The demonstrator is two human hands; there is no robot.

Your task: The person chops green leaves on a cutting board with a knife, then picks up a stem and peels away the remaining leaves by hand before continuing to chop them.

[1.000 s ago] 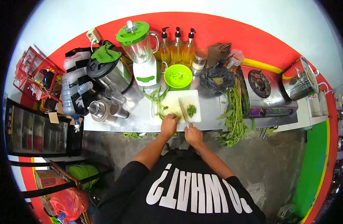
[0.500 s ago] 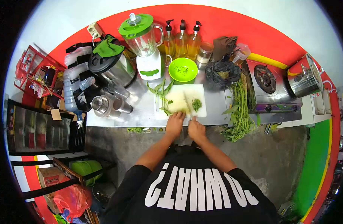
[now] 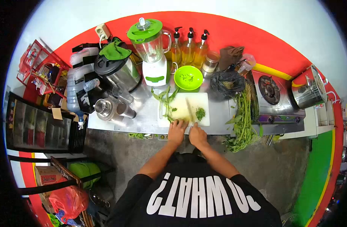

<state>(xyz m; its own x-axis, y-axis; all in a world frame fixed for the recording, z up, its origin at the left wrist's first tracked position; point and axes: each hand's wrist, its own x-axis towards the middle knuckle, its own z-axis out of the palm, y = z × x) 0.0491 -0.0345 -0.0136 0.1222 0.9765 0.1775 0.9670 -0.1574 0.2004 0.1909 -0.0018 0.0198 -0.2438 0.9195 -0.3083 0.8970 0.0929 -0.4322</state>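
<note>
A white cutting board (image 3: 202,98) lies near the front edge of the metal counter. My right hand (image 3: 197,135) is closed around the handle of a knife (image 3: 189,109), its blade pointing away across the board. Just left of it, my left hand (image 3: 176,132) presses curled fingers on the board's near edge, close to the blade; whatever is under the fingertips is hidden. Leafy green stems (image 3: 166,103) lie over the board's left side. A small heap of chopped greens (image 3: 200,113) sits right of the blade. Behind the board, a lime green bowl (image 3: 188,83) holds some chopped bits.
At the back stand a blender (image 3: 155,72) and several pump bottles (image 3: 188,51). Long green vegetables (image 3: 241,123) hang over the counter edge beside a gas stove (image 3: 277,100). A steel shaker (image 3: 104,108) and a large lidded container (image 3: 122,73) occupy the left.
The whole scene sits slightly lower in view as the head tilts. Both hands stay at the board's near edge, with the knife still in the right hand.
</note>
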